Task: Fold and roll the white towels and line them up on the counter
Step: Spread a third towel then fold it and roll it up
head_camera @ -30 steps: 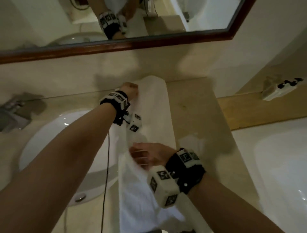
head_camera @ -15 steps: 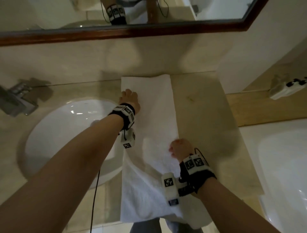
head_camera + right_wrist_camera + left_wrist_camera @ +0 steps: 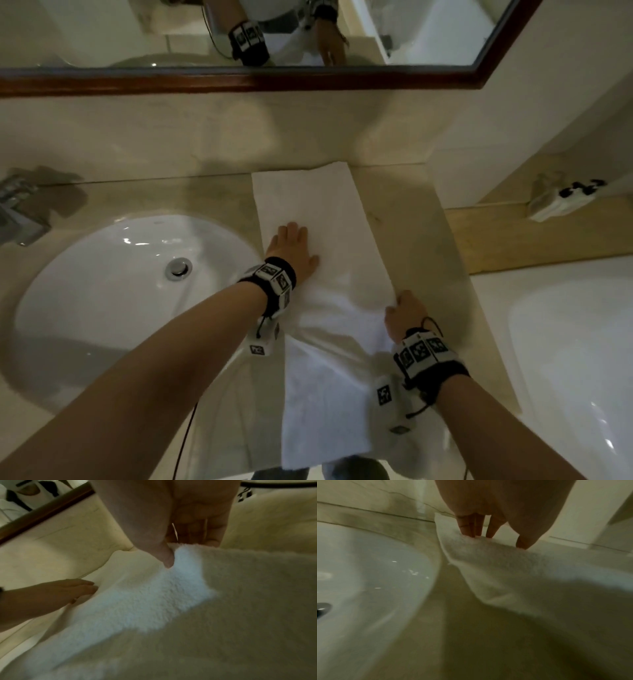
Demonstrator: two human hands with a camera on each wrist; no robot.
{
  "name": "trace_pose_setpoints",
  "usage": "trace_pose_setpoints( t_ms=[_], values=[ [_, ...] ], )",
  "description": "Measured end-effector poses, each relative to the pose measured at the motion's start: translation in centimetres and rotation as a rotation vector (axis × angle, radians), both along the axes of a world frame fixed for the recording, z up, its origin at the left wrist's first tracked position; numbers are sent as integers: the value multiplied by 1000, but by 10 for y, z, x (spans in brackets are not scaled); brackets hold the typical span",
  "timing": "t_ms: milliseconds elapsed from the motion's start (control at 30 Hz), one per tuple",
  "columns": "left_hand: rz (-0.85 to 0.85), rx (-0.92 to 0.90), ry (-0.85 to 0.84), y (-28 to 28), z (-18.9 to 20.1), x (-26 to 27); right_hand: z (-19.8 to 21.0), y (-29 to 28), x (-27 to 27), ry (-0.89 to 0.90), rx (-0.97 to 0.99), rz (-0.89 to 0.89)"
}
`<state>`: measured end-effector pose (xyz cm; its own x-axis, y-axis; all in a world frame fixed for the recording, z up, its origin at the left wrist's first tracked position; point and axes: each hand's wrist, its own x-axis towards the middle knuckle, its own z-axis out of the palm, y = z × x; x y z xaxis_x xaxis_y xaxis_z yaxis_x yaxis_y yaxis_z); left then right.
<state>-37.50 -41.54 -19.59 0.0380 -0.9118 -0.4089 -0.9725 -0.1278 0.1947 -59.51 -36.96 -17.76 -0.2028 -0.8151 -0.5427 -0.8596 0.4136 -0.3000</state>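
Note:
A white towel [image 3: 318, 212], folded into a long strip, lies on the beige counter [image 3: 411, 219] right of the sink, its near end hanging over the front edge. My left hand [image 3: 291, 250] lies flat on the towel's left side, fingers straight [image 3: 476, 526]. My right hand [image 3: 406, 313] pinches the towel's right edge, thumb on top and fingers curled beneath [image 3: 188, 534]. The towel [image 3: 154, 595] bunches slightly between the hands. In the right wrist view the left hand [image 3: 65, 591] rests on the cloth.
A white oval sink [image 3: 130, 291] with a metal drain [image 3: 178, 269] sits left of the towel, a chrome tap [image 3: 17, 212] beyond it. A wood-framed mirror [image 3: 239, 78] hangs above. A bathtub [image 3: 575, 359] and a wooden ledge [image 3: 513, 233] lie to the right.
The towel has gone from held up to spread flat on the counter. My left hand slid nearer and flattened; my right hand shifted to the towel's right edge.

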Motion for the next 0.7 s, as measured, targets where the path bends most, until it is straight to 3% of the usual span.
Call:
trace_pose_setpoints(
  t_ms=[167,333,533,600,700],
  values=[
    [-45,4,6,-11,-7,-21,11,-26,-21,69,176,141],
    [-43,-32,8,-17,-8,-21,17,-91,-1,-94,-19,14],
    [220,-57,210,-47,15,-2,14,-162,37,-185,-88,55],
    [107,-29,198,-50,20,-6,10,-163,41,-129,17,167],
    [-237,115,115,-33,18,-26,1,-145,39,-16,64,341]
  ],
)
